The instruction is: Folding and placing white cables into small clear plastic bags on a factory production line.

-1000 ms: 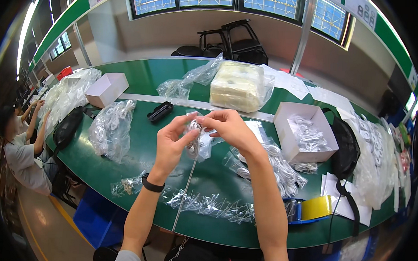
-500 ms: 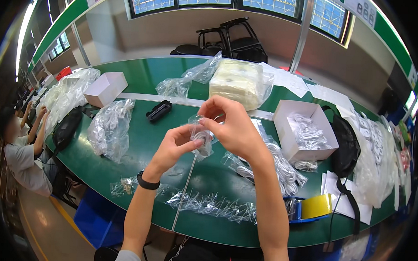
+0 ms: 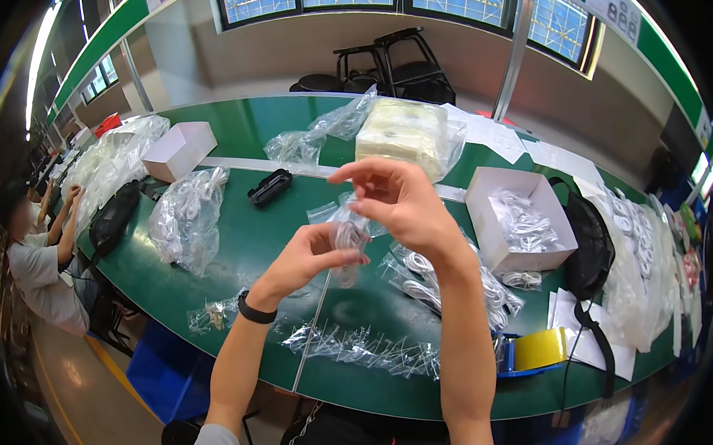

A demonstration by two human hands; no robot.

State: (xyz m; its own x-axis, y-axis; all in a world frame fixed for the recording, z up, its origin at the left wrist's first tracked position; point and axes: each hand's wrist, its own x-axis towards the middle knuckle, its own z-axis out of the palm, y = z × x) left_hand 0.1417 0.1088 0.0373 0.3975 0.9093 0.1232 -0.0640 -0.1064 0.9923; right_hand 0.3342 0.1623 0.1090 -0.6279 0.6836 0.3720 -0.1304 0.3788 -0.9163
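Bagged white cable [image 3: 348, 240] between both hands [image 3: 356, 230]

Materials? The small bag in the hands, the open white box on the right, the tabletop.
Small bag: clear glossy plastic film; it crinkles and shows a coiled white cable. White box: likely matte cardboard, with thin folded walls. Tabletop: smooth green surface with faint sheen; material unclear.

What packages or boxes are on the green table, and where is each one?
Small clear bag: coiled white cable inside, held by left hand and right hand.
Open white box: right, holding white cables.
Closed white box: far left.
Clear-wrapped pale block: far centre.
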